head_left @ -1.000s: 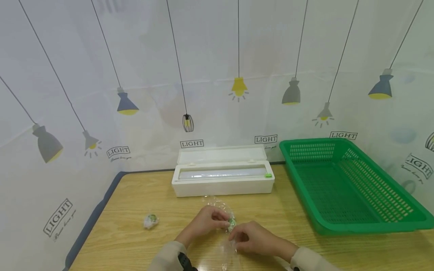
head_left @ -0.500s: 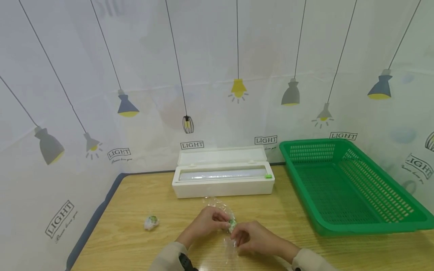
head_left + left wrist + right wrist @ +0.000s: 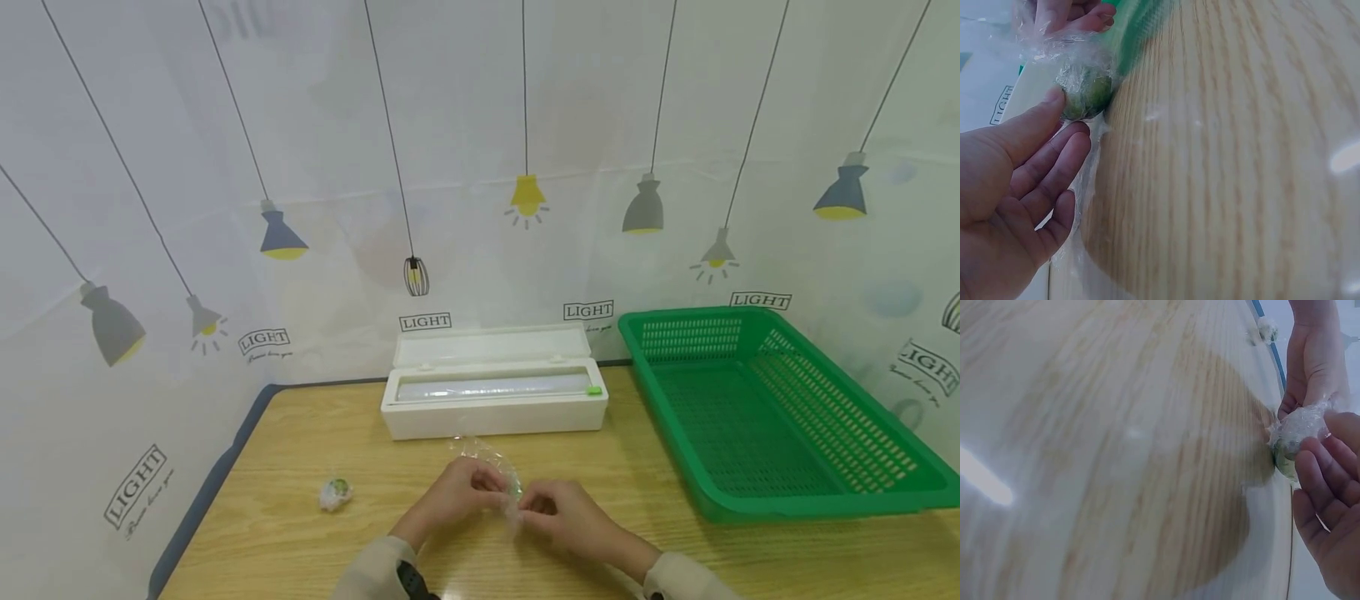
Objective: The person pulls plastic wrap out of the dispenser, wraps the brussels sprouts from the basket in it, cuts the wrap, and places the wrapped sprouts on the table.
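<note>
Between my hands is a small round green fruit [image 3: 1088, 94] with crinkled clear cling film [image 3: 1302, 424] around it. My left hand [image 3: 456, 493] pinches the fruit between thumb and fingertips, its other fingers loosely bent below, as the left wrist view shows. From the other side, my right hand [image 3: 570, 521] pinches the film against the fruit with thumb and forefinger. A loose end of film spreads away beyond the left hand in the head view. Fingers and film mostly hide the fruit there.
A second film-wrapped green fruit [image 3: 335, 494] lies on the wooden table [image 3: 277, 442] at the left. Behind the hands stands a white cling film dispenser [image 3: 495, 419], lid raised, roll inside, with a green slide cutter [image 3: 594, 391]. A green plastic basket [image 3: 697, 467] stands at the right.
My right hand has shifted slightly up, bringing the near end of the film from the table in toward the fruit. The left hand stays where it was, holding the fruit.
</note>
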A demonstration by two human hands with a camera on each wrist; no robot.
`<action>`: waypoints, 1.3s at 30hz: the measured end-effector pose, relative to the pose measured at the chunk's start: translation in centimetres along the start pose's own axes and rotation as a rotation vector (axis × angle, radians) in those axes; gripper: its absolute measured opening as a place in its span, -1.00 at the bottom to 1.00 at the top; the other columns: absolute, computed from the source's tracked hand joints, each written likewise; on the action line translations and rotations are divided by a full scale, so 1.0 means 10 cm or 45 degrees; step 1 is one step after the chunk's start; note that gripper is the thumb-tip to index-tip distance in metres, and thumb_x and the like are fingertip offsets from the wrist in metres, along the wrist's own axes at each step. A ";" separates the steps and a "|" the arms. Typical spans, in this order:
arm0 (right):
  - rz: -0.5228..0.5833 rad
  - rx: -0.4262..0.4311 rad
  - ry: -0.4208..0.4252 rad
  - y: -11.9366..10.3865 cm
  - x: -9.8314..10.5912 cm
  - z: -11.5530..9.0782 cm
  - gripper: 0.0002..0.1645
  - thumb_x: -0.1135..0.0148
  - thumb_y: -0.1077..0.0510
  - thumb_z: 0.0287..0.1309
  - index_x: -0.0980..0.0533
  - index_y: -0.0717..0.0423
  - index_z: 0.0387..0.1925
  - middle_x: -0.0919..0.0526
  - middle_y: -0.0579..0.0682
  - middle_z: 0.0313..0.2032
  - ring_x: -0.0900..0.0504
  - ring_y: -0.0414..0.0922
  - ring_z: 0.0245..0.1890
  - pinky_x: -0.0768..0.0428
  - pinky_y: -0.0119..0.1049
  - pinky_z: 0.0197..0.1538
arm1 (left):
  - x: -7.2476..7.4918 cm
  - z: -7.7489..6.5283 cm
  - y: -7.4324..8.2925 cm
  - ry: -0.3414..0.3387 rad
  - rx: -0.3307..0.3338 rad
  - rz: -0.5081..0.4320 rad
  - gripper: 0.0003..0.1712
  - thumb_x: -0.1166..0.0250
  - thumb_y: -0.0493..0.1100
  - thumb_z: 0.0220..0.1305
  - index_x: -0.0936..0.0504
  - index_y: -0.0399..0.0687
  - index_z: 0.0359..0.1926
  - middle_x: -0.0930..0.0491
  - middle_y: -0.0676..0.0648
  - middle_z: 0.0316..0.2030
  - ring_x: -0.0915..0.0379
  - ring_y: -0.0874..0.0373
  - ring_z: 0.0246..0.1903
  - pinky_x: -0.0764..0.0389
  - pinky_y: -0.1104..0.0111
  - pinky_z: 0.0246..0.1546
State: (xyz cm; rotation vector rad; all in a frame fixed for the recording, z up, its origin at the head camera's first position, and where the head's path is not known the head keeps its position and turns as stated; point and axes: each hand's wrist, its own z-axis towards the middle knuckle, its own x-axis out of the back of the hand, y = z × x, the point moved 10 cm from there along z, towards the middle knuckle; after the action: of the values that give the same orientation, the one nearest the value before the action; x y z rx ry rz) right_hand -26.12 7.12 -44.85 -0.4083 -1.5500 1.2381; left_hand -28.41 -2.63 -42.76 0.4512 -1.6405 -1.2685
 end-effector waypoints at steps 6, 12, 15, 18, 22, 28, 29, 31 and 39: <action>-0.050 -0.034 0.105 0.02 0.09 0.03 -0.84 -0.23 0.10 0.13 -0.57 0.09 -0.47 -0.57 -0.19 -0.51 -0.47 -0.30 -0.48 -0.49 -0.43 -0.40 | -0.03 0.06 -0.18 -0.004 0.024 -0.013 -0.90 -0.34 -0.36 0.03 -0.64 -0.27 -0.35 -0.63 -0.09 -0.46 -0.50 0.19 -0.46 -0.48 0.48 -0.48; -0.135 -0.021 0.203 0.02 0.14 0.07 -0.89 -0.28 0.21 0.06 -0.55 0.11 -0.53 -0.56 -0.17 -0.53 -0.45 -0.30 -0.50 -0.48 -0.43 -0.42 | -0.05 0.13 -0.36 -0.001 0.029 0.011 -0.89 -0.39 -0.28 0.00 -0.64 -0.19 -0.40 -0.62 0.01 -0.50 -0.50 0.27 -0.49 -0.50 0.47 -0.47; -0.144 -0.034 0.230 0.04 0.16 0.09 -0.87 -0.32 0.23 0.01 -0.50 0.11 -0.52 -0.52 -0.16 -0.54 -0.43 -0.28 -0.53 -0.47 -0.43 -0.48 | -0.04 0.13 -0.35 -0.013 0.025 0.023 -0.89 -0.39 -0.27 0.00 -0.64 -0.17 -0.41 -0.62 0.04 -0.50 -0.50 0.28 -0.48 -0.51 0.46 -0.44; -0.115 -0.025 0.241 0.03 0.16 0.11 -0.81 -0.33 0.27 -0.02 -0.43 0.12 -0.49 -0.48 -0.13 -0.51 -0.44 -0.26 -0.54 -0.47 -0.43 -0.49 | -0.04 0.12 -0.31 -0.028 0.020 0.024 -0.90 -0.38 -0.28 0.01 -0.64 -0.18 -0.40 -0.62 0.04 -0.49 -0.50 0.28 -0.47 -0.51 0.46 -0.43; -0.112 0.060 0.242 -0.04 0.14 0.13 -0.80 -0.31 0.35 -0.05 -0.44 0.11 -0.50 -0.44 -0.06 -0.43 -0.45 -0.24 -0.51 -0.49 -0.42 -0.45 | -0.04 0.11 -0.30 -0.036 0.028 0.022 -0.91 -0.38 -0.28 0.02 -0.64 -0.18 -0.41 -0.62 0.04 -0.48 -0.50 0.28 -0.46 -0.51 0.47 -0.43; -0.097 0.035 0.224 0.01 0.13 0.13 -0.88 -0.29 0.34 -0.01 -0.56 0.08 -0.43 -0.45 -0.04 -0.37 -0.45 -0.21 -0.47 -0.49 -0.41 -0.41 | -0.05 0.11 -0.29 -0.037 0.009 -0.003 -0.91 -0.37 -0.28 0.02 -0.65 -0.18 -0.40 -0.63 0.01 -0.48 -0.52 0.25 -0.46 -0.51 0.46 -0.43; -0.099 0.018 0.217 0.03 0.13 0.14 -0.89 -0.28 0.32 0.00 -0.58 0.07 -0.40 -0.45 -0.05 -0.36 -0.46 -0.21 -0.46 -0.50 -0.41 -0.39 | -0.05 0.11 -0.29 -0.037 0.005 -0.008 -0.91 -0.37 -0.28 0.03 -0.65 -0.17 -0.38 -0.63 0.01 -0.47 -0.52 0.26 -0.46 -0.51 0.45 -0.43; -0.105 -0.005 0.193 0.06 0.12 0.15 -0.89 -0.27 0.29 0.03 -0.60 0.07 -0.35 -0.46 -0.06 -0.35 -0.46 -0.20 -0.43 -0.50 -0.41 -0.37 | -0.05 0.11 -0.30 -0.037 0.009 -0.003 -0.91 -0.37 -0.26 0.03 -0.66 -0.16 -0.38 -0.63 0.03 -0.48 -0.52 0.27 -0.46 -0.52 0.46 -0.43; -0.105 -0.001 0.033 0.03 0.09 0.18 -0.80 -0.25 0.14 0.10 -0.60 0.11 -0.22 -0.47 -0.05 -0.32 -0.48 -0.15 -0.33 -0.51 -0.37 -0.30 | -0.02 0.10 -0.32 -0.006 0.039 0.025 -0.89 -0.37 -0.20 0.06 -0.66 -0.12 -0.37 -0.61 0.06 -0.49 -0.50 0.26 -0.48 -0.52 0.43 -0.46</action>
State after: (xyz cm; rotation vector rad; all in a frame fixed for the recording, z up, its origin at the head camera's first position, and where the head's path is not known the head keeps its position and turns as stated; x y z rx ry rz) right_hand -28.10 7.01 -44.47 -0.3562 -1.5307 1.1647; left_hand -30.06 -3.21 -45.69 0.4500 -1.6660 -1.2321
